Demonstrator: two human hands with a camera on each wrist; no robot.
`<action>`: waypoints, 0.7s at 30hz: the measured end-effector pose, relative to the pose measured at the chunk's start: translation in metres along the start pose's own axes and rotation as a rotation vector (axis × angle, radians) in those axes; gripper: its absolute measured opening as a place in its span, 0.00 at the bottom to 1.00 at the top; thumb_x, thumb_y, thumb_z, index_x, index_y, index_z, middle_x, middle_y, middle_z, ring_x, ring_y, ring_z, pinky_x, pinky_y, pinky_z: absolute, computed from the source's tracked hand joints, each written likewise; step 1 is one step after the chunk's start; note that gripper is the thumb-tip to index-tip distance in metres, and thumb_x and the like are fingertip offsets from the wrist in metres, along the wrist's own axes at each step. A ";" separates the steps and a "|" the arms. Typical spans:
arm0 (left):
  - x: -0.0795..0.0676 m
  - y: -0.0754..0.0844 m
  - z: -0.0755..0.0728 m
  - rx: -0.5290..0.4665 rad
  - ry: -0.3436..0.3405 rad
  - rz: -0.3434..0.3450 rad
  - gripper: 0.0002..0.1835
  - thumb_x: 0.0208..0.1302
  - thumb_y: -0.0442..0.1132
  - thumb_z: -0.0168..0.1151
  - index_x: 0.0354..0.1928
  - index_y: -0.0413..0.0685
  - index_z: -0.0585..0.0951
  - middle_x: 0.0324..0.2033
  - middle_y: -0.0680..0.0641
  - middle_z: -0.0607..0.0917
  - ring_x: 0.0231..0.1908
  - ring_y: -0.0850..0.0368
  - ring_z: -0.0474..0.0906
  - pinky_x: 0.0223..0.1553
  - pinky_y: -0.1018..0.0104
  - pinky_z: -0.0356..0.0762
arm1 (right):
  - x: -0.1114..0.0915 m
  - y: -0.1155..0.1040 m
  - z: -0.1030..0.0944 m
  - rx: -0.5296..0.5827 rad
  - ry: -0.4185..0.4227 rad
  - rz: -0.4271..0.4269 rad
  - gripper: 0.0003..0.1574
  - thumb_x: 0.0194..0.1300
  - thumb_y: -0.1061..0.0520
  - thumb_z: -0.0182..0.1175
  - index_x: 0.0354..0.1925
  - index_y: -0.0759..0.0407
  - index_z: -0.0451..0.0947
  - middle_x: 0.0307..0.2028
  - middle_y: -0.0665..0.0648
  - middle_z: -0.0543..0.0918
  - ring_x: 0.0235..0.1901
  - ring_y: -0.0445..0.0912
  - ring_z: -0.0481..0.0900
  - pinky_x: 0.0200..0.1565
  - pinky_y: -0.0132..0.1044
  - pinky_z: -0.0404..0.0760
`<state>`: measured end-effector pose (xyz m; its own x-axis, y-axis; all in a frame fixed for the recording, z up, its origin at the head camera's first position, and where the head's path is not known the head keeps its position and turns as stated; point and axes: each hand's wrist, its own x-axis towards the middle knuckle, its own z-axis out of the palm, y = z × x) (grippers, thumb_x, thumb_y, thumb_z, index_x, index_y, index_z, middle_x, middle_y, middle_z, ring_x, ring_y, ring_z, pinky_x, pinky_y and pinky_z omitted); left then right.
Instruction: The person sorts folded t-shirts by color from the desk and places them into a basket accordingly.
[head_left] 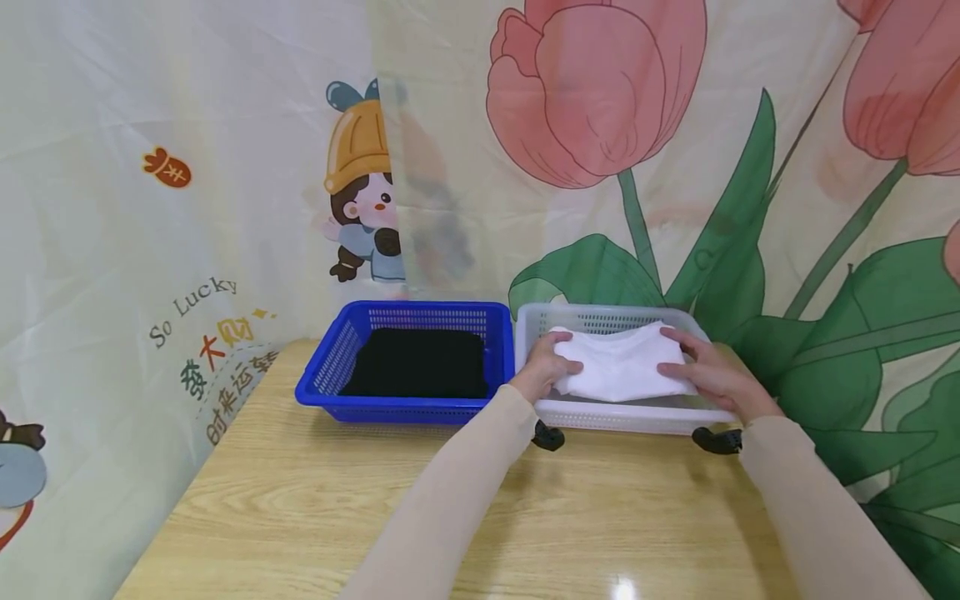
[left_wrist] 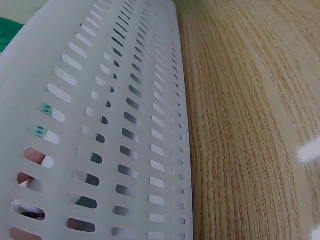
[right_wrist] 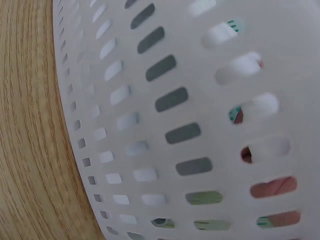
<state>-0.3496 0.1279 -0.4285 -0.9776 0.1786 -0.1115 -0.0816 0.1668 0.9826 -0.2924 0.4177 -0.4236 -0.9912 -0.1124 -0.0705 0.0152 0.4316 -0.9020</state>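
Note:
A folded white cloth garment (head_left: 621, 362) is held at both ends over the inside of the white perforated basket (head_left: 615, 414). My left hand (head_left: 543, 365) grips its left end, thumb on the near face and fingers at the top edge. On the right end, my right hand (head_left: 712, 375) grips it the same way. In the left wrist view the basket's slotted wall (left_wrist: 135, 130) hides most of the hand. The right wrist view is likewise filled by the basket wall (right_wrist: 150, 120), with bits of fingers showing through the slots.
A blue perforated basket (head_left: 408, 408) stands against the white one on the left, with folded black cloth (head_left: 420, 362) inside. Both baskets sit on a wood-grain table (head_left: 300, 500). A printed curtain (head_left: 450, 208) hangs close behind them.

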 end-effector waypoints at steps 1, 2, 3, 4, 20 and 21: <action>0.001 0.000 0.000 0.002 0.003 -0.007 0.35 0.59 0.21 0.74 0.68 0.50 0.81 0.67 0.41 0.77 0.62 0.45 0.75 0.61 0.50 0.80 | 0.001 0.000 0.000 0.000 -0.002 0.002 0.57 0.77 0.57 0.64 0.87 0.54 0.39 0.83 0.75 0.32 0.76 0.67 0.49 0.59 0.28 0.76; 0.001 -0.001 0.000 0.002 0.005 -0.014 0.34 0.59 0.20 0.74 0.67 0.50 0.82 0.66 0.41 0.76 0.61 0.45 0.75 0.62 0.50 0.80 | 0.001 -0.001 0.001 -0.004 -0.003 0.006 0.57 0.77 0.57 0.64 0.87 0.55 0.39 0.83 0.76 0.32 0.76 0.68 0.49 0.64 0.35 0.76; 0.002 -0.002 0.000 0.002 0.007 -0.020 0.34 0.58 0.20 0.74 0.67 0.50 0.82 0.66 0.41 0.76 0.61 0.45 0.75 0.62 0.50 0.79 | 0.001 -0.001 0.002 -0.008 -0.003 0.013 0.57 0.77 0.57 0.64 0.87 0.55 0.39 0.83 0.76 0.32 0.77 0.68 0.48 0.69 0.44 0.74; 0.002 -0.002 0.000 0.005 0.009 -0.025 0.34 0.58 0.20 0.74 0.66 0.51 0.82 0.66 0.41 0.76 0.60 0.45 0.76 0.62 0.50 0.79 | 0.002 -0.001 0.002 -0.014 -0.002 0.019 0.57 0.77 0.58 0.64 0.87 0.54 0.39 0.82 0.76 0.32 0.77 0.69 0.48 0.72 0.51 0.70; 0.001 -0.003 0.000 0.053 0.014 -0.063 0.33 0.59 0.22 0.75 0.66 0.51 0.81 0.66 0.42 0.76 0.58 0.45 0.75 0.65 0.48 0.77 | 0.003 0.000 0.004 -0.035 -0.026 0.054 0.58 0.75 0.58 0.66 0.87 0.55 0.40 0.81 0.80 0.36 0.74 0.72 0.54 0.73 0.71 0.60; 0.001 -0.003 0.000 0.054 0.012 -0.064 0.34 0.59 0.22 0.75 0.67 0.50 0.81 0.66 0.42 0.76 0.58 0.45 0.74 0.65 0.48 0.77 | 0.003 0.000 0.005 -0.032 -0.026 0.053 0.58 0.75 0.59 0.66 0.87 0.56 0.40 0.81 0.80 0.36 0.74 0.72 0.53 0.73 0.70 0.60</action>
<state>-0.3507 0.1280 -0.4319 -0.9730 0.1544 -0.1713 -0.1333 0.2297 0.9641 -0.2950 0.4131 -0.4259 -0.9853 -0.1116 -0.1294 0.0632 0.4656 -0.8827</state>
